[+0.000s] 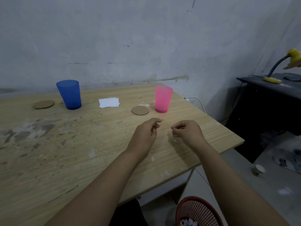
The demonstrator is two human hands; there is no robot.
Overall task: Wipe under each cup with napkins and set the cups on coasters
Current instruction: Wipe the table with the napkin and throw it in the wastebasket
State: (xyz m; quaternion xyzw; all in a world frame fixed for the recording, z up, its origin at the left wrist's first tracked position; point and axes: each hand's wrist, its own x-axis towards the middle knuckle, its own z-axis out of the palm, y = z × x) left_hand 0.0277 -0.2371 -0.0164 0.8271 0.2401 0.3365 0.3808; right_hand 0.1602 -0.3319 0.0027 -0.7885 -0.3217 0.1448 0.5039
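Observation:
A blue cup [69, 94] stands upright on the wooden table [48, 152] at the back left, with a round cardboard coaster [43, 104] lying to its left. A pink cup [163, 99] stands upright at the back right, directly on the table, with a second coaster [140, 110] just left of it. A white napkin [109, 102] lies flat between the two cups. My left hand [145, 132] and my right hand [187, 132] hover over the table in front of the pink cup, fingers loosely curled, holding nothing.
The table's right edge runs diagonally close to my right arm. A red mesh basket [196, 211] sits on the floor below. A dark cabinet [267, 98] with a yellow desk lamp [283, 67] stands to the right. A small paper cup [259, 169] is on the floor.

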